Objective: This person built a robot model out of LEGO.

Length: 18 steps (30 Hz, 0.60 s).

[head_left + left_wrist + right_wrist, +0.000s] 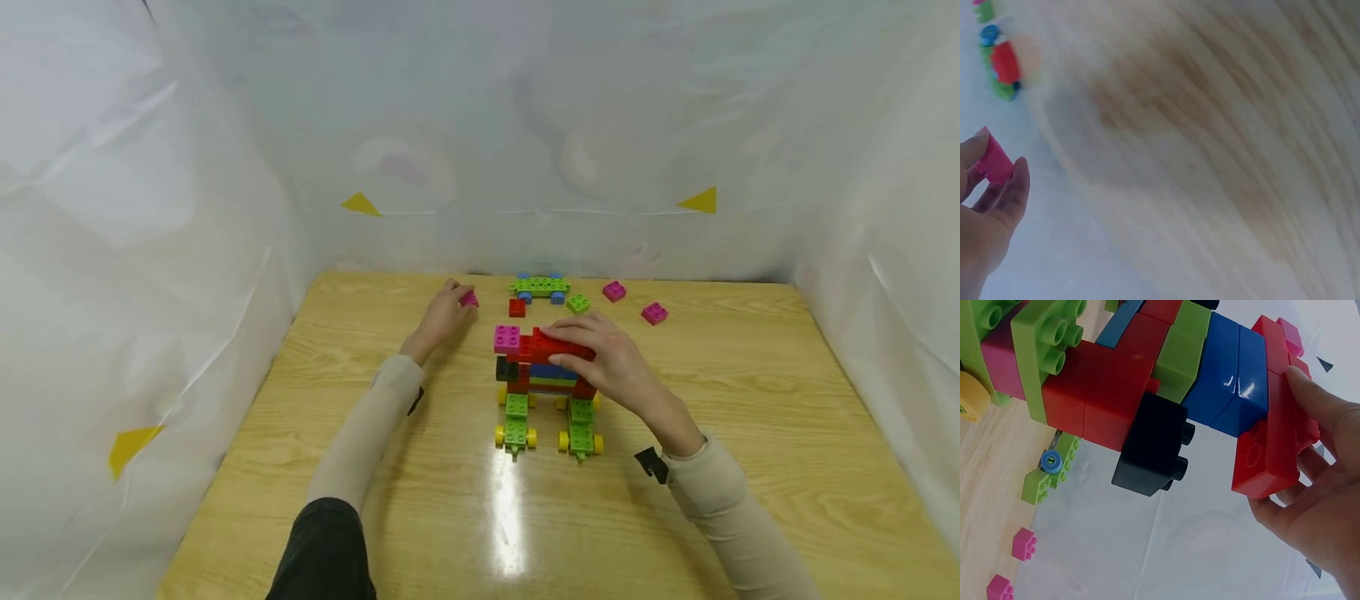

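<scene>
At the back left of the table, my left hand point(442, 317) pinches a pink toy brick point(996, 159) between thumb and fingers. The left wrist view shows this brick tilted in the fingertips. My right hand point(621, 367) grips the red bricks point(1269, 447) along the top of a built block figure, thumb on one side and fingers on the other. Below them the figure has blue bricks point(1225, 375), green bricks and a black brick point(1150, 444) jutting out. A pink brick point(507, 338) sits on its top left. Green wheeled bases point(516, 429) with yellow wheels carry it.
Behind the figure lie a green wheeled base point(540, 287) with blue wheels, a loose red brick point(517, 308) and a green brick point(577, 303). Two pink bricks, one nearer point(655, 313) and one farther back point(614, 291), lie to the right. White sheeting point(480, 125) encloses the wooden table point(712, 400).
</scene>
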{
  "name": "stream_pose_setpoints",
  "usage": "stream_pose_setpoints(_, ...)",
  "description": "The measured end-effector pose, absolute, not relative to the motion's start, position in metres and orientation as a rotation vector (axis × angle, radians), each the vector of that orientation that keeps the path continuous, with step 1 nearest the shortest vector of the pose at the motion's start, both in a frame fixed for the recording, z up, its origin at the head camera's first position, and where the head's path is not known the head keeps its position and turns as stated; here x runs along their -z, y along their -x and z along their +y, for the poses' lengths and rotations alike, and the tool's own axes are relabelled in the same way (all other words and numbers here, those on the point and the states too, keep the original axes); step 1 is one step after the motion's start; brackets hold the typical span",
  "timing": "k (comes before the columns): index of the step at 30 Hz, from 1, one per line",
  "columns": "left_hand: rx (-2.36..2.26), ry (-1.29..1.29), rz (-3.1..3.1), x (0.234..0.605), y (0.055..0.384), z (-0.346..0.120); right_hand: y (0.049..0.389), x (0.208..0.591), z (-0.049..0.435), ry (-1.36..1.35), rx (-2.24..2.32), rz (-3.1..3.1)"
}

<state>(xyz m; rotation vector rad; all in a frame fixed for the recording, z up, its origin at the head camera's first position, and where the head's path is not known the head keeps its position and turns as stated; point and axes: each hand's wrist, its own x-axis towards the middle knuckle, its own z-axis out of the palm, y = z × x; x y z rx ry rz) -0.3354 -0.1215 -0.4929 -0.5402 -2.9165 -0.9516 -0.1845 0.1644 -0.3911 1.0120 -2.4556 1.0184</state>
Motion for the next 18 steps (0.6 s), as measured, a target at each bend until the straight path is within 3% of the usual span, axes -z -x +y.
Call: stream_pose_setpoints(18, 1.492, 0.745, -2.501, 0.420, 0.247, -0.112, 0.185, 0.395, 0.166, -1.030, -1.031, -2.462)
